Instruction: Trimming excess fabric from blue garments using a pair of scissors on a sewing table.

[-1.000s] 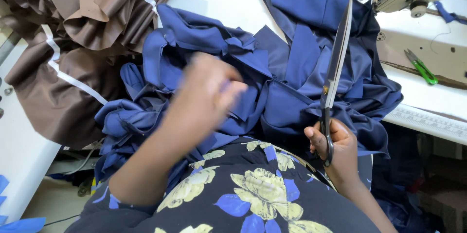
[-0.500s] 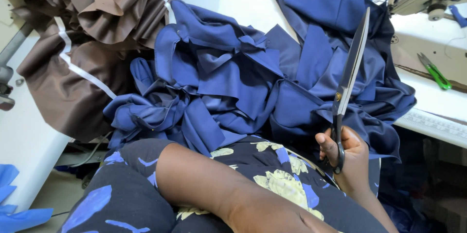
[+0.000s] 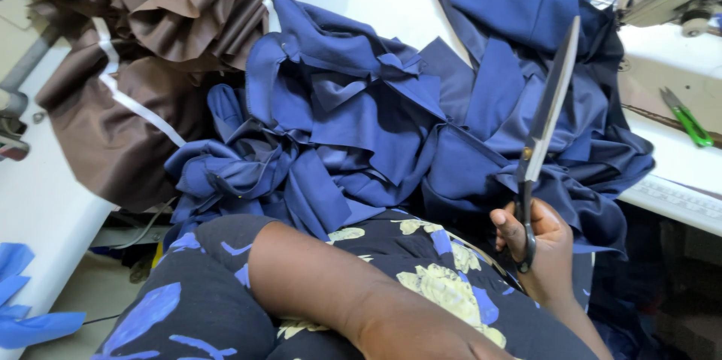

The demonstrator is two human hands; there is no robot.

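We see navy fabric pile (image 3: 391, 127) mid-desk, brown fabric with white strip (image 3: 150, 67) at left edge, black-handled scissors (image 3: 543, 134), green clipper (image 3: 686, 125) right.

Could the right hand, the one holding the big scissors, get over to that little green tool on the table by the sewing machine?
Probably yes. The right hand is on the same side as the green tool, which lies bare on the white table. But its fingers are full with the scissors, and the blue fabric piles between.

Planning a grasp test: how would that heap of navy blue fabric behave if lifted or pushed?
The navy blue fabric is probably floppy: it lies in folds and creases and drapes over the table edge. Pushed, it would likely bunch, not slide whole. Lifted at one spot, the separate pieces may trail or drop away.
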